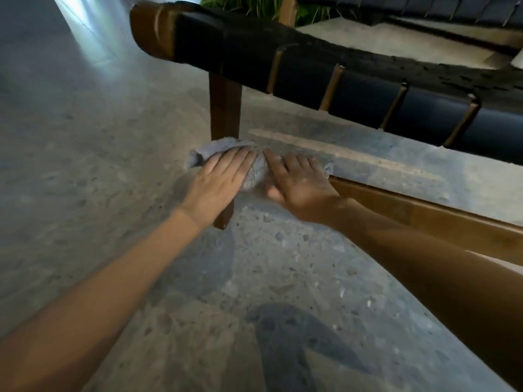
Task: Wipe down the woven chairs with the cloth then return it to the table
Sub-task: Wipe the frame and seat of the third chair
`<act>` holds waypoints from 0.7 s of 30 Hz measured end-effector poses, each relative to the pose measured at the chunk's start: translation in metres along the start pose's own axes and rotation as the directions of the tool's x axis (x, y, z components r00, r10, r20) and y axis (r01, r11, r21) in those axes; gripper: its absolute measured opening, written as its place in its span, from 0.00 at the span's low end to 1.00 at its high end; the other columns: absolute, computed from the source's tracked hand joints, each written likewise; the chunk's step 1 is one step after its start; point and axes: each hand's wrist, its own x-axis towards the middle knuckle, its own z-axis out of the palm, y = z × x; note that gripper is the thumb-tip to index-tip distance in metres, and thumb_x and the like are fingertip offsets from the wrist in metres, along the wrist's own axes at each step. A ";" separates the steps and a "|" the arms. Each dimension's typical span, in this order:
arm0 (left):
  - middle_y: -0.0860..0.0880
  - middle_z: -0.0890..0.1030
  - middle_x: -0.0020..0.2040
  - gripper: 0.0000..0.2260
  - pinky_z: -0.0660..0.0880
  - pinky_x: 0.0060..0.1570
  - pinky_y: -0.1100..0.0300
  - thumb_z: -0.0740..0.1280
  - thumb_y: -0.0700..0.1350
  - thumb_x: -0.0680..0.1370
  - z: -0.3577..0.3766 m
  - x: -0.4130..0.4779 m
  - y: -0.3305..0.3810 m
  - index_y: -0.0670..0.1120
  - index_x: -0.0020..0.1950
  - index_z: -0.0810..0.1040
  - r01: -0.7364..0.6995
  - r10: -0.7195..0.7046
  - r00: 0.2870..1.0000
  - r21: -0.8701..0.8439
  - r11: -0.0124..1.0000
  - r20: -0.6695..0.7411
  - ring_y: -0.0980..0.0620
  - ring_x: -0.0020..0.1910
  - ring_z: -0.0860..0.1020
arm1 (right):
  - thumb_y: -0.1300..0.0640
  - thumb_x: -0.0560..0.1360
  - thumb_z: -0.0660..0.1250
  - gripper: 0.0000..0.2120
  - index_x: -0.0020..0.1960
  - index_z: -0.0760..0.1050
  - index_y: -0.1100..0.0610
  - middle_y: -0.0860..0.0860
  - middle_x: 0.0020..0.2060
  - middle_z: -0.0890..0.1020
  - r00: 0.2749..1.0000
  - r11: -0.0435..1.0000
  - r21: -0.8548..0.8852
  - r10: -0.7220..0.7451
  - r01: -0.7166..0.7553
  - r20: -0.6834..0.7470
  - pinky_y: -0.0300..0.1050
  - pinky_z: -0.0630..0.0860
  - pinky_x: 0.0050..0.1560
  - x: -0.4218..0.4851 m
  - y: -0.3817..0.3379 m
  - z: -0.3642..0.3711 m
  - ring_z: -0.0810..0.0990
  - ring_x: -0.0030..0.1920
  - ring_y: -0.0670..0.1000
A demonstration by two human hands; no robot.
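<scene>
Mid-frame, the left hand (223, 172) lies flat, fingers straight, pressing the cloth (256, 174) low on the woven chair (311, 69) frame. The right hand (300, 181) presses it likewise, neither clenched. Wiping seems underway; the return to a table, unseen here, remains. The floor (85, 131) is speckled stone, with greenery (254, 4) at upper centre.

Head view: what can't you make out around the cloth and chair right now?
All in the head view:
Cloth: mostly covered by left hand and right hand.
Chair leg joint with the lower rail: hidden beneath cloth.
Woven seat: motion-blurred, cut by the right edge.
Table: nowhere in frame.
</scene>
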 end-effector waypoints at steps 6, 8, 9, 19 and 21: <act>0.43 0.76 0.63 0.25 0.72 0.59 0.49 0.59 0.34 0.73 -0.018 -0.011 0.005 0.42 0.70 0.71 0.226 -0.220 0.974 -0.144 0.963 0.058 0.43 0.62 0.75 | 0.59 0.81 0.57 0.16 0.67 0.73 0.57 0.55 0.60 0.79 0.962 0.899 0.436 0.160 -0.050 -0.220 0.45 0.68 0.63 0.001 0.002 -0.004 0.73 0.62 0.54; 0.45 0.80 0.58 0.24 0.75 0.53 0.52 0.56 0.36 0.73 -0.021 -0.018 0.005 0.46 0.67 0.76 0.285 -0.287 0.958 -0.060 0.957 -0.015 0.45 0.55 0.79 | 0.60 0.79 0.60 0.13 0.62 0.77 0.58 0.55 0.57 0.79 0.951 0.928 0.371 0.137 -0.026 -0.277 0.46 0.67 0.59 0.004 -0.005 -0.005 0.70 0.60 0.55; 0.46 0.81 0.56 0.24 0.76 0.50 0.53 0.57 0.36 0.72 -0.021 -0.022 0.002 0.48 0.66 0.76 0.322 -0.323 0.945 -0.029 0.946 -0.050 0.45 0.52 0.80 | 0.60 0.79 0.61 0.12 0.60 0.77 0.59 0.56 0.56 0.79 0.949 0.940 0.341 0.112 -0.005 -0.295 0.47 0.67 0.58 0.007 -0.010 -0.006 0.70 0.59 0.56; 0.42 0.72 0.50 0.22 0.65 0.54 0.58 0.59 0.34 0.76 -0.022 0.004 -0.052 0.53 0.66 0.76 0.635 -0.825 0.555 -0.589 0.500 -0.101 0.45 0.51 0.68 | 0.63 0.79 0.62 0.08 0.57 0.74 0.60 0.56 0.59 0.71 0.699 0.574 0.819 0.576 0.023 -0.424 0.31 0.71 0.54 0.061 -0.086 -0.016 0.73 0.52 0.46; 0.41 0.74 0.58 0.24 0.67 0.61 0.64 0.60 0.30 0.75 -0.014 0.011 -0.049 0.46 0.69 0.72 0.612 -0.826 0.542 -0.746 0.263 0.153 0.45 0.58 0.73 | 0.61 0.80 0.60 0.13 0.64 0.69 0.58 0.56 0.62 0.71 0.724 0.412 0.907 0.651 -0.086 -0.227 0.31 0.67 0.57 0.073 -0.089 -0.018 0.74 0.57 0.49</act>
